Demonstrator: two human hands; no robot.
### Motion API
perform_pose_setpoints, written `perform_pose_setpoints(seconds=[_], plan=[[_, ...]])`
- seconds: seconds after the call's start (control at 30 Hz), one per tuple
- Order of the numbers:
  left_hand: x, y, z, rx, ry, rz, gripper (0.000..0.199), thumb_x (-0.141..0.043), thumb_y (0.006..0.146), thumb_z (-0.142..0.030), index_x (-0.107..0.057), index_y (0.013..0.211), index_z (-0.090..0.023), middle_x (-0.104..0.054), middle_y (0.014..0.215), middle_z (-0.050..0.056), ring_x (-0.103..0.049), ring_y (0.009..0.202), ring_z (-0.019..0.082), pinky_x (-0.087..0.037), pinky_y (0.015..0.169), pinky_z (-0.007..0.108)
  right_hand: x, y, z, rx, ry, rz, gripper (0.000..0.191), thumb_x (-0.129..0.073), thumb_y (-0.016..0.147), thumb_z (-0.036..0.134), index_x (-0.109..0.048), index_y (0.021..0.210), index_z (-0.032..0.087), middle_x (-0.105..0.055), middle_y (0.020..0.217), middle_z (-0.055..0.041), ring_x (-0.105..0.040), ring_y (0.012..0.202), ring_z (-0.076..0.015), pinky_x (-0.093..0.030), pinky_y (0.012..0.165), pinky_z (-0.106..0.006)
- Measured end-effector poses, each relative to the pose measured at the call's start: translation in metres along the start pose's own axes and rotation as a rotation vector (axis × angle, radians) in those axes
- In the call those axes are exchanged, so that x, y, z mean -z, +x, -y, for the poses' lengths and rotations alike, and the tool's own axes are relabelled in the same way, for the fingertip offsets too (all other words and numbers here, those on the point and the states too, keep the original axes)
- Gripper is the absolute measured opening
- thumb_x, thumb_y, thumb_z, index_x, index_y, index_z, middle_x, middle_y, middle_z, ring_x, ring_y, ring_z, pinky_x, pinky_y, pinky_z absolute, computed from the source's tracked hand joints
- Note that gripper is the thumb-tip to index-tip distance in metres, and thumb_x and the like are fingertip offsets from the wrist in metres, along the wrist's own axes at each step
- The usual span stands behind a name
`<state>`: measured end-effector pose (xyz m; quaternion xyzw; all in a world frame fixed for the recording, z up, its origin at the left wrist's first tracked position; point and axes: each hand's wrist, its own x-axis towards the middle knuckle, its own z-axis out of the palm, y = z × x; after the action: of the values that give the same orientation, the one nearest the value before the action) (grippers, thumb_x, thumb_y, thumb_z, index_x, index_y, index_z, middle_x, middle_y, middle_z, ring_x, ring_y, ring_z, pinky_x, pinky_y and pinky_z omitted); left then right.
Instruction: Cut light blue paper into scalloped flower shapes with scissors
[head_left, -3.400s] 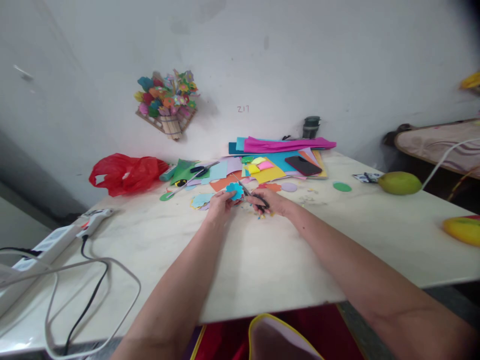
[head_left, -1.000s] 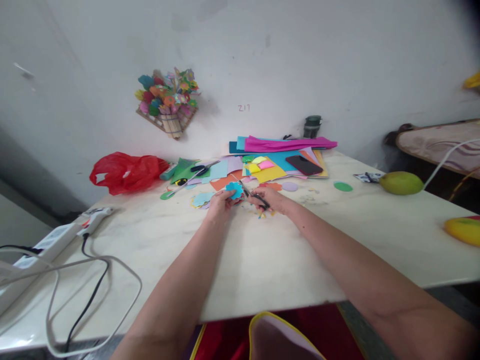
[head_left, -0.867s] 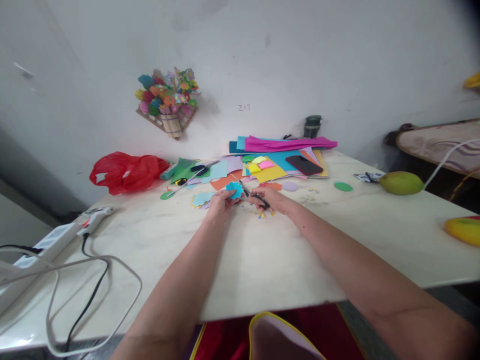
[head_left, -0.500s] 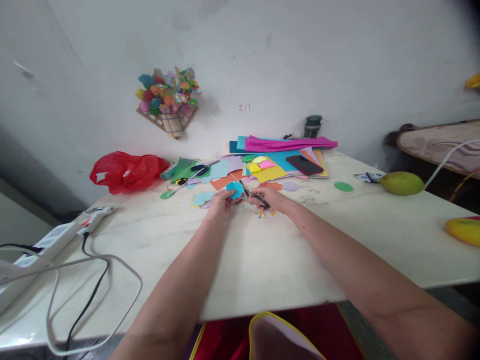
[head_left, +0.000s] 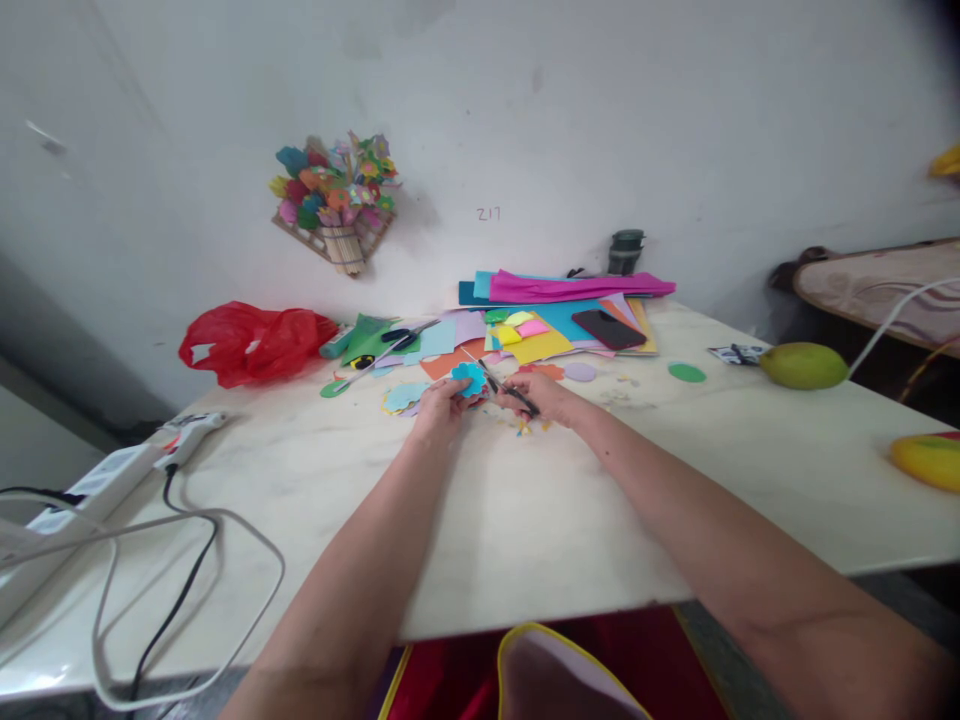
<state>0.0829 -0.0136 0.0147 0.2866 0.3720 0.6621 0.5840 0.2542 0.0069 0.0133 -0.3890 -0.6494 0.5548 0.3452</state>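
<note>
Head view, items listed by place from the blue scalloped paper flower point(head_left: 469, 377).

Item one: the flower itself, pinched in my left hand point(head_left: 442, 404), thumb laid on its near-left part and the bulk of it showing beyond my fingertips. Outline round, broad face turned up towards me; darker layers show beneath its near edge.

Item two: one pair of scissors point(head_left: 493, 381), just right of the flower, gripped in my right hand point(head_left: 538, 396) with my fingers wrapped about the dark handles. Long axis diagonal: handles on the near right, blades pointing away from me and leftward past the flower's right edge. Whether the blades touch the paper, or how far they are spread, I cannot tell.

Item three: pale blue scalloped cutouts point(head_left: 406, 397), stacked just left of the flower.

Item four: small paper scraps point(head_left: 523, 428), strewn on the tabletop point(head_left: 525, 530) to the flower's near right.

Item five: orange scalloped cutout point(head_left: 550, 371) and lilac disc point(head_left: 580, 372), right of the flower, beyond my right hand.

Item six: smartphone point(head_left: 609, 329), on sheets to the flower's far right.

Item seven: red plastic bag point(head_left: 255, 342), well left of the flower.
</note>
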Motion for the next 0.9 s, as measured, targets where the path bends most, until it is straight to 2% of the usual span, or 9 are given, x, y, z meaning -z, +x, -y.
perform_pose_setpoints(seconds=[0.3, 0.57, 0.77, 0.9], plan=[[0.0017, 0.001, 0.0009, -0.007, -0.007, 0.016, 0.014, -0.065, 0.059, -0.003, -0.061, 0.068, -0.013, -0.067, 0.068, 0.005, -0.065, 0.062, 0.016, -0.053, 0.057, 0.026, -0.0014, -0.004, 0.0059, -0.034, 0.03, 0.005, 0.019, -0.073, 0.062, 0.024, -0.057, 0.068, 0.014, -0.047, 0.042, 0.0052, -0.041, 0.035, -0.0063, -0.033, 0.032, -0.017], [0.0001, -0.0012, -0.0014, 0.007, -0.051, 0.004, 0.015, -0.065, 0.06, 0.0, -0.06, 0.067, -0.012, -0.066, 0.066, 0.006, -0.065, 0.058, 0.017, -0.053, 0.054, 0.026, 0.0018, -0.0016, 0.0011, -0.005, -0.002, 0.006, 0.027, -0.078, 0.054, 0.023, -0.058, 0.07, 0.014, -0.049, 0.047, 0.0054, -0.041, 0.037, -0.0053, -0.034, 0.033, -0.016], [-0.0035, -0.0049, -0.0038, 0.012, -0.041, -0.004, 0.014, -0.064, 0.061, 0.001, -0.06, 0.066, -0.011, -0.067, 0.066, 0.006, -0.064, 0.058, 0.016, -0.052, 0.053, 0.024, 0.0003, -0.003, 0.0043, -0.059, 0.075, 0.005, 0.022, -0.069, 0.066, 0.033, -0.058, 0.07, 0.014, -0.048, 0.043, 0.0044, -0.041, 0.035, -0.0066, -0.033, 0.032, -0.017], [-0.0028, -0.0046, -0.0036, 0.011, -0.035, -0.002, 0.014, -0.063, 0.061, 0.001, -0.06, 0.066, -0.012, -0.066, 0.066, 0.006, -0.064, 0.059, 0.016, -0.052, 0.054, 0.025, -0.0009, -0.0067, 0.0077, -0.018, 0.036, 0.018, 0.025, -0.074, 0.06, 0.029, -0.057, 0.069, 0.014, -0.048, 0.044, 0.0056, -0.042, 0.036, -0.0057, -0.033, 0.033, -0.016]])
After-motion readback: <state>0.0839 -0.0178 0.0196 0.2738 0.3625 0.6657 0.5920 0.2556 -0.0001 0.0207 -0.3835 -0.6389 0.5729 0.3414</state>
